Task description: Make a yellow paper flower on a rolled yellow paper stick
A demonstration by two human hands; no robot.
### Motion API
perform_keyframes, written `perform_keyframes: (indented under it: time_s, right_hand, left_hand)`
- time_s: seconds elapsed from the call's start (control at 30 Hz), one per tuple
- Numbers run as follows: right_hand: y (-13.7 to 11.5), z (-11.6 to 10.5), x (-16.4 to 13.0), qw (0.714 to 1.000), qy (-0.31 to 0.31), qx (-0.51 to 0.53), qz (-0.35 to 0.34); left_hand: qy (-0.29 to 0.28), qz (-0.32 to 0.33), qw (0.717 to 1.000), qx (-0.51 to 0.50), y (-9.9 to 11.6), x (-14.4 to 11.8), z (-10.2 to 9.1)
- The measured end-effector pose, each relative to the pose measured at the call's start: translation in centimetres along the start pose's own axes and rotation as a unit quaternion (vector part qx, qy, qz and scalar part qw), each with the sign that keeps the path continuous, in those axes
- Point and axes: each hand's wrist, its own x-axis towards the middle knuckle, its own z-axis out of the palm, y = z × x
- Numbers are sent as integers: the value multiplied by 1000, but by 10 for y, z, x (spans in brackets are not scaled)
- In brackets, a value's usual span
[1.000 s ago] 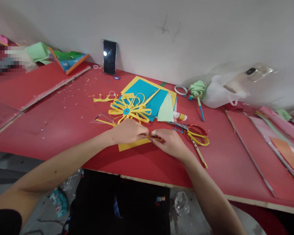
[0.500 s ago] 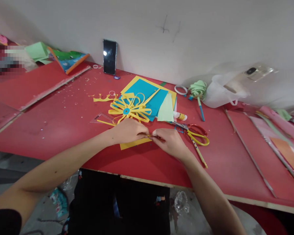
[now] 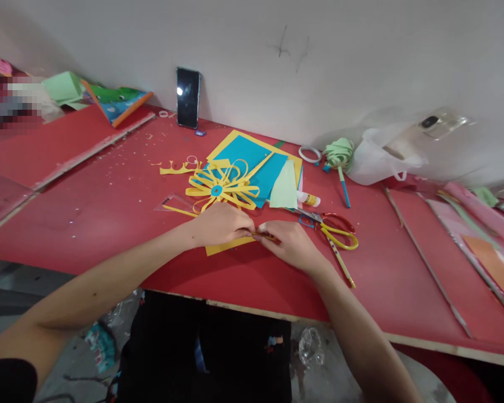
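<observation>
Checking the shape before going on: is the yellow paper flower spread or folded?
Spread: the flower has yellow loops fanning around its blue centre; the left hand hides part.

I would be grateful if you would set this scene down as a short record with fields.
Left hand: pinching a small yellow piece
Right hand: pinching the same piece, close to the left hand
Beyond the hands: paper flower, yellow loops around a blue centre
Papers: blue sheet, overlapped by a green piece
To the right: scissors, pencil, glue stick
At the wall: phone, propped upright
Surface: red table
</observation>
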Motion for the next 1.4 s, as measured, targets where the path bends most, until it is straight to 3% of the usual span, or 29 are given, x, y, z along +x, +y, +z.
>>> perform_keyframes:
  time_s: [0.2, 0.77, 1.03, 1.4]
  right_hand:
    - [-2, -1, 1, 1000, -1, -11, -11]
    - [0, 3, 0, 998, 59, -35, -9]
    - [0, 3, 1, 999, 4, -36, -3]
    - [0, 3, -2, 998, 42, -49, -5]
  left_hand:
    - [6, -19, 1000, -8, 2, 0, -2]
    - [-46, -66, 996, -30, 1, 3, -5]
    - [-23, -49, 998, -25, 4, 2, -5]
    - [-10, -60, 997, -56, 4, 3, -3]
